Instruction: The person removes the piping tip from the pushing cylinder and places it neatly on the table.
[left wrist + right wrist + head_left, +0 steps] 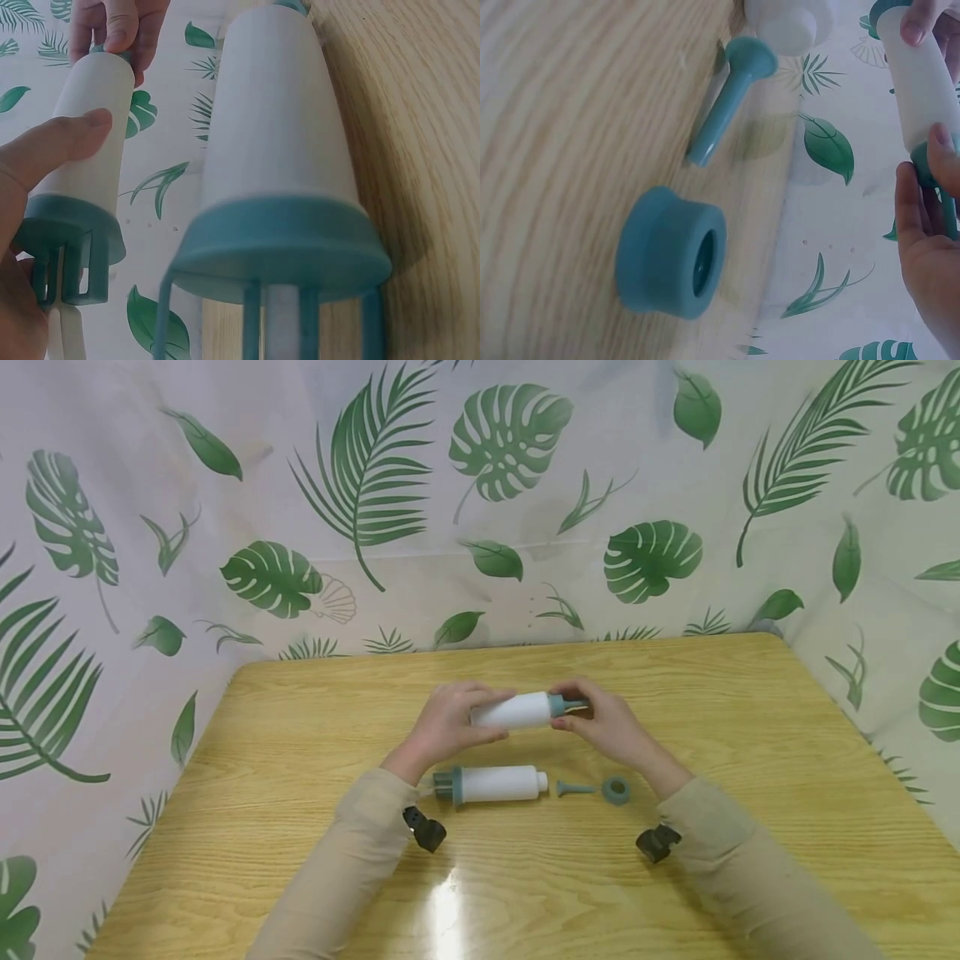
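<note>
- White tube: held up over the worktop, roughly sideways, probably so both ends stay reachable.
- Left hand: clamped round the barrel, thumb on top, likely to steady it.
- Right hand: fingers pinching the teal nozzle, likely keeping it in line.
- Nearer the person: second tube, loose nozzle, ring, in a row, presumably for easy pickup.

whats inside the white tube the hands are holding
The held white tube looks opaque, so its interior is hidden. At one end, a pale rod shows among the green prongs; at the other, a green nozzle covers the opening.
</note>
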The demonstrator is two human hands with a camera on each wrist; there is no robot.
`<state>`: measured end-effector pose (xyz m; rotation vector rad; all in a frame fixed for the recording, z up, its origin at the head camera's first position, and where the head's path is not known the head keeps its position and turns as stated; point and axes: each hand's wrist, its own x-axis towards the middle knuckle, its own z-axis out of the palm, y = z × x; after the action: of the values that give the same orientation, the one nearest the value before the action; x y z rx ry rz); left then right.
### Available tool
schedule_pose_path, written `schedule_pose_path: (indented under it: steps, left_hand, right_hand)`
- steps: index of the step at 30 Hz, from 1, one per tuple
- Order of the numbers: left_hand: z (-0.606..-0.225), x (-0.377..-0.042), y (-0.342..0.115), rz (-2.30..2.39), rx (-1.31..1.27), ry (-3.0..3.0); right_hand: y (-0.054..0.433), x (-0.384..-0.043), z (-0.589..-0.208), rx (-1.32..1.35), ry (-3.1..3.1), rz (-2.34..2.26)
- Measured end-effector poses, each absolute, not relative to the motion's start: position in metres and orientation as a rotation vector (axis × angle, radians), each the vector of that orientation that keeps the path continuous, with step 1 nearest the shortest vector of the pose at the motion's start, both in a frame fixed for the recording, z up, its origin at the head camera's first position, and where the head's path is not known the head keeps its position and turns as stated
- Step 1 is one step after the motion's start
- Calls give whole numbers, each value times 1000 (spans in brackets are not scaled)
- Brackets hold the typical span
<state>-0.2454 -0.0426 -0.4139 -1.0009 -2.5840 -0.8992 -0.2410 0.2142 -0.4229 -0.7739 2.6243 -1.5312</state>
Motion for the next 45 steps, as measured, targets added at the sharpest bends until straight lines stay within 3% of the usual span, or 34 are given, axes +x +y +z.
schedule_pose_path:
  steps: [11,45]
  left_hand:
    - [-412,-246,-43,-1112,-958,-2685]
    - [-400,-257,-57,-1690,-943,-2871]
  right_hand:
    - [213,-239,-421,-770,2581,-1634]
    - [215,-239,-420,-1087,2543,-1789]
